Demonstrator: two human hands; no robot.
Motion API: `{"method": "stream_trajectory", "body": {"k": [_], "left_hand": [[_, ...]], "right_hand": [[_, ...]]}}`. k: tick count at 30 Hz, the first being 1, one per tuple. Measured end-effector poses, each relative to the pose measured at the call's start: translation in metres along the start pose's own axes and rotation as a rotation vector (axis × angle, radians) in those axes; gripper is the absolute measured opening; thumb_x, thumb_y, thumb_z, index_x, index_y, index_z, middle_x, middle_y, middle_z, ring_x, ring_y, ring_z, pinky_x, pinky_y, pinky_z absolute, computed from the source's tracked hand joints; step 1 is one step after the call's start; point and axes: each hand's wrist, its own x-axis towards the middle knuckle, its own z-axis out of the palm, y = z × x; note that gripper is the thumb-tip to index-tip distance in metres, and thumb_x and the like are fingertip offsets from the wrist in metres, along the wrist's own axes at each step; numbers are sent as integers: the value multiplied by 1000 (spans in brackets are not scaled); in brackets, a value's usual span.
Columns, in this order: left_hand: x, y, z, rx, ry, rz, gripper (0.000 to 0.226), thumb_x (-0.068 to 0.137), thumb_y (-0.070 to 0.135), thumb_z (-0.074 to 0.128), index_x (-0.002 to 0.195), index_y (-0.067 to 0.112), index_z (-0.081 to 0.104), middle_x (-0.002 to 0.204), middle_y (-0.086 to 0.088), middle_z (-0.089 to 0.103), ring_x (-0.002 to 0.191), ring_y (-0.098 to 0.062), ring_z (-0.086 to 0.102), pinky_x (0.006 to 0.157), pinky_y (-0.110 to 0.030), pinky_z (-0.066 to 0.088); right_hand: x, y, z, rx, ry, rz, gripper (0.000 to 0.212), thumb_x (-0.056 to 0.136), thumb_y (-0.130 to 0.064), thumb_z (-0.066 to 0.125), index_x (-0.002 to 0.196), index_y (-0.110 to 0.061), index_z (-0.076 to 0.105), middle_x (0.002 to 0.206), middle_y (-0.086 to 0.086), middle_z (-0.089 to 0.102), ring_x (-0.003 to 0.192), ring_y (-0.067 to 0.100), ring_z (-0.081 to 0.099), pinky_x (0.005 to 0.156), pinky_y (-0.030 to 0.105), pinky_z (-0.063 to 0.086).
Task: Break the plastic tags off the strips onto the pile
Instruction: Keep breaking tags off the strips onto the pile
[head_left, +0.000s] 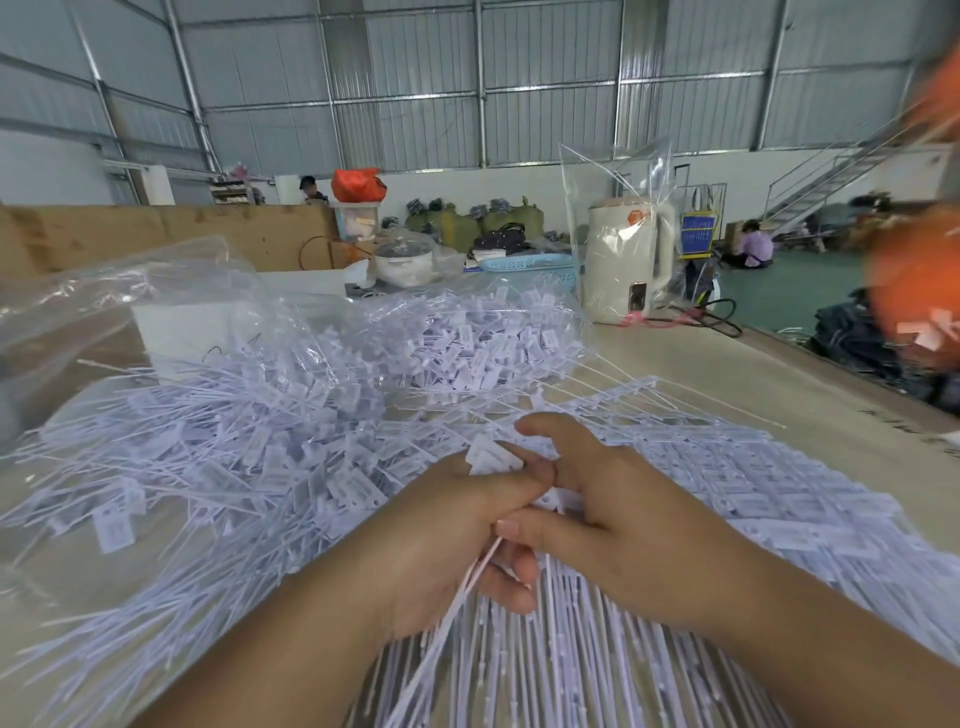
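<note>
Fingers (524, 475) of both hands curled, prob. pinching one tag (491, 457).

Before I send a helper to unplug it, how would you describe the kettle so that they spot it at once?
Look to the far end of the long table, past the pile of white tags and to the right of the blue basket. The kettle stands there upright, cream-coloured with an orange sticker near its top. Unlike the things around it, it is wrapped in a tall clear plastic bag.
</note>
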Motion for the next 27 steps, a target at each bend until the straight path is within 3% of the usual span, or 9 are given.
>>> {"method": "stream_trajectory", "body": {"k": [2,5,8,10,14,21,25,27], "left_hand": [[3,0,-4,65,57,28,40,96,22,59,58,29,68,45,2,52,33,-8,46,35,-16,35],[7,0,-14,49,146,42,26,92,24,64,66,26,63,46,-3,42,31,-10,33,35,-13,25],[4,4,-12,69,112,16,14,93,26,62,82,16,61,48,-3,43,30,-9,30,36,-12,23],[3,3,-12,118,88,-6,18,94,30,60,80,18,62,49,-5,45,30,-10,29,36,-13,22],[3,6,-7,66,132,0,23,93,33,60,75,19,57,51,-7,45,30,-10,27,38,-14,19],[3,3,5,-180,294,110,33,78,37,68,82,9,51,44,-3,42,29,-11,26,36,-16,23],[3,3,2,-330,277,57,38,91,37,60,60,16,50,43,-1,33,31,-11,24,33,-17,20],[2,6,-3,-347,258,59,37,90,36,59,61,16,50,45,-1,34,31,-11,23,32,-17,18]], "right_hand": [[0,2,-4,42,-17,22,49,86,-59,57,127,-39,38,84,-8,67,64,2,61,63,33,50],[0,6,-13,67,-35,66,32,87,-59,56,104,-32,55,60,-7,50,49,7,43,53,35,37],[-2,6,-16,84,-109,31,25,92,-49,56,101,-28,66,53,-7,40,47,8,36,50,30,31],[-2,4,-16,65,-92,24,20,92,-47,57,100,-32,68,49,-8,41,44,5,34,48,24,29],[-1,0,-16,-61,48,18,30,90,-49,57,85,-21,63,49,-14,47,42,7,41,46,19,25],[-2,-17,-4,-176,364,-27,39,92,-52,53,63,-30,39,49,-5,42,47,15,42,45,30,29],[0,-16,-7,-9,609,-34,43,96,-48,50,63,-23,38,47,-5,37,40,11,31,40,28,25],[0,-14,-17,70,648,-35,42,92,-50,50,65,-21,38,49,-6,36,41,8,30,41,23,23]]}}
